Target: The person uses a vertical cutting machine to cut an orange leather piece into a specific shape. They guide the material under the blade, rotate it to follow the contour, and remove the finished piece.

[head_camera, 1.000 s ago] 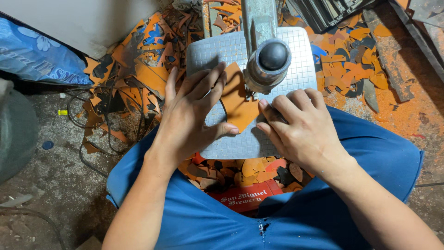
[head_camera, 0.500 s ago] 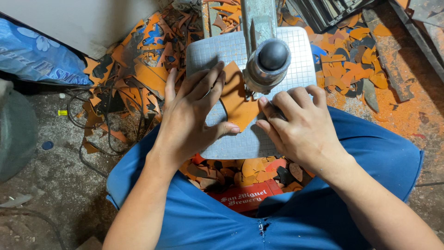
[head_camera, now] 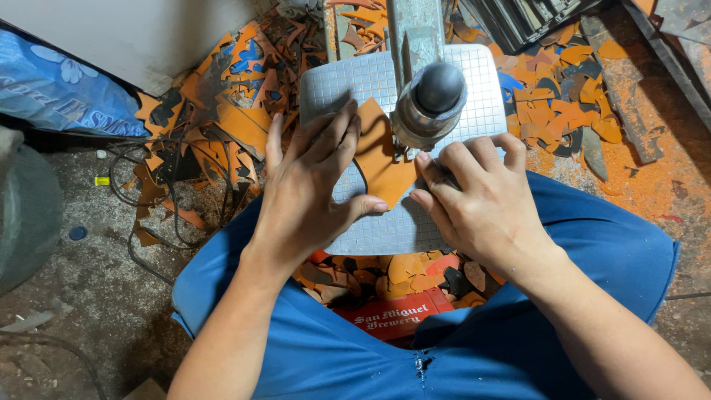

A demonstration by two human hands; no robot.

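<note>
Orange leather piece (head_camera: 385,159), flat, pointed, on gridded metal table (head_camera: 474,89) beneath machine head (head_camera: 433,104), left hand (head_camera: 307,192) fingers spread pressing it, right hand (head_camera: 481,200) fingers together pressing its edge, red box (head_camera: 392,317) below table holding orange scraps.

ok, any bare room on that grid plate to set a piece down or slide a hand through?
Free patches on the grid plate: the far left corner above the left hand, the far right beside the machine head, and the near edge between the wrists. The middle is crowded: both hands press the orange piece, right hand under the head. Scraps crowd the floor.
</note>
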